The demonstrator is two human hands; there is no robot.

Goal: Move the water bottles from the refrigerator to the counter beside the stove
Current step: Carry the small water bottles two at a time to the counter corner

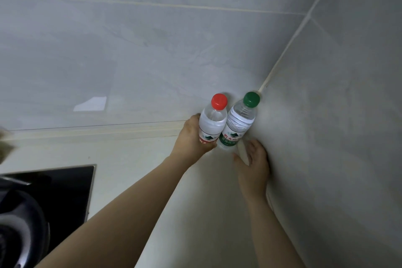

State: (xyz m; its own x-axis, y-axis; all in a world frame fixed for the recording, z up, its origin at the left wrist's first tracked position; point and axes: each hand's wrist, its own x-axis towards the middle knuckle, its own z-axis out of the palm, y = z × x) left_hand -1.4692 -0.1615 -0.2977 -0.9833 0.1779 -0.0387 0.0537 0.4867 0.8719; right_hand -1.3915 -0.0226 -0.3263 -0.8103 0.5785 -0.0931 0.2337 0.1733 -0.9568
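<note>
Two clear water bottles stand upright and touching in the far right corner of the pale counter (134, 159). My left hand (191, 137) grips the red-capped bottle (214, 123) round its lower body. The green-capped bottle (239, 122) stands right of it, against the corner of the tiled walls. My right hand (253, 161) lies just in front of and below the green-capped bottle, fingers spread and relaxed, holding nothing, close to the right wall.
A black glass stove (65, 191) lies at the lower left with a dark pot (19, 224) on it. Grey tiled walls (152, 50) close the counter at the back and right. Bare counter lies between the stove and the bottles.
</note>
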